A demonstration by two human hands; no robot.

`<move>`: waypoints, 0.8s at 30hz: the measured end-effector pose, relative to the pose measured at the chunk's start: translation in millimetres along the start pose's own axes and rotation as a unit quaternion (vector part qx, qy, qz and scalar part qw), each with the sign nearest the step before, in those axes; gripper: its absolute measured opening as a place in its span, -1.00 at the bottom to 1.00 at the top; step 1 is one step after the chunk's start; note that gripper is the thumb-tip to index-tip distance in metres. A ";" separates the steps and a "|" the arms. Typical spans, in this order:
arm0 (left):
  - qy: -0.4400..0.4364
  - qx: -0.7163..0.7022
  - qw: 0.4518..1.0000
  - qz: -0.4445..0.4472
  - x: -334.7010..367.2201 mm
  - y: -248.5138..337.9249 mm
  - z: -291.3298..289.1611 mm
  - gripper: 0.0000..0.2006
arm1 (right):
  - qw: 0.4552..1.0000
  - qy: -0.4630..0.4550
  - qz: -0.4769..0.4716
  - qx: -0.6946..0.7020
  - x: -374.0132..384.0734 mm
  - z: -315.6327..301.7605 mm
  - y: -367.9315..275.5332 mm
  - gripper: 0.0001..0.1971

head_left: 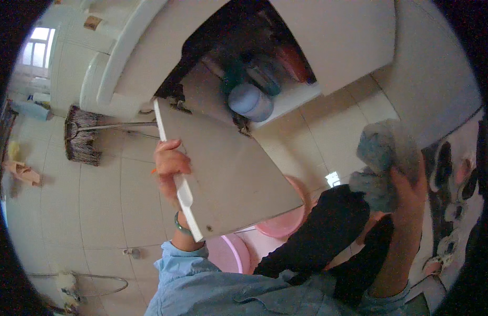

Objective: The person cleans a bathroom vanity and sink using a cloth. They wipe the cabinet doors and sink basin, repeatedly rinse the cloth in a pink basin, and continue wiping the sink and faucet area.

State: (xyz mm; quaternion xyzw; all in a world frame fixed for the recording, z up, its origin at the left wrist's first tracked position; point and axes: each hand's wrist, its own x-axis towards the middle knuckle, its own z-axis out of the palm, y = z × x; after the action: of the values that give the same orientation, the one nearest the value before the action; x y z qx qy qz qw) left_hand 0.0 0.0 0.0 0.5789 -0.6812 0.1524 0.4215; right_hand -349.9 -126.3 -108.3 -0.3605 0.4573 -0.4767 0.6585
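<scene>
An opened cabinet door [228, 174] stands out from a dark cabinet, its inner face toward me. My left hand [172, 163] is closed around the door's white outer edge, above a notch in that edge. On the right, my right hand [407, 184] grips a crumpled grey-green cloth [378, 152], which hangs partly over the fingers and looks blurred. Inside the cabinet, a tub with a pale lid [250, 102] sits near the front of the white shelf. Behind it lie a teal bottle-like item [265, 73] and a reddish package [292, 62], both dim.
Pink basins [283, 224] stand on the floor partly behind the door, near my knees. A mop or broom [83, 136] leans by the tiled wall at left. A white basin edge [131, 47] juts out above the cabinet. A patterned mat [449, 210] lies at right.
</scene>
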 end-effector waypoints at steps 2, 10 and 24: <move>0.042 0.009 0.999 -0.021 -0.7 9.6 -2.3 -0.48 | 0.999 0.007 0.009 0.031 -8.6 5.6 -1.5 -0.35; 0.062 0.021 0.998 -0.020 -8.5 2.3 9.6 -0.45 | 0.985 -0.112 -0.052 -0.124 12.7 21.5 3.1 -0.41; -0.001 0.033 0.999 -0.014 -20.9 4.7 -2.2 -0.40 | 0.735 -0.464 -0.178 -0.461 131.8 209.9 142.7 -0.52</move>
State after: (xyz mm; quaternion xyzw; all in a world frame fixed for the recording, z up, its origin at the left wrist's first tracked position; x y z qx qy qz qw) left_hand -4.0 16.6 -13.1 0.6019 -0.6680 0.1682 0.4040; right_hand -91.9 -203.7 -204.8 -0.8713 0.1861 -0.0896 0.4452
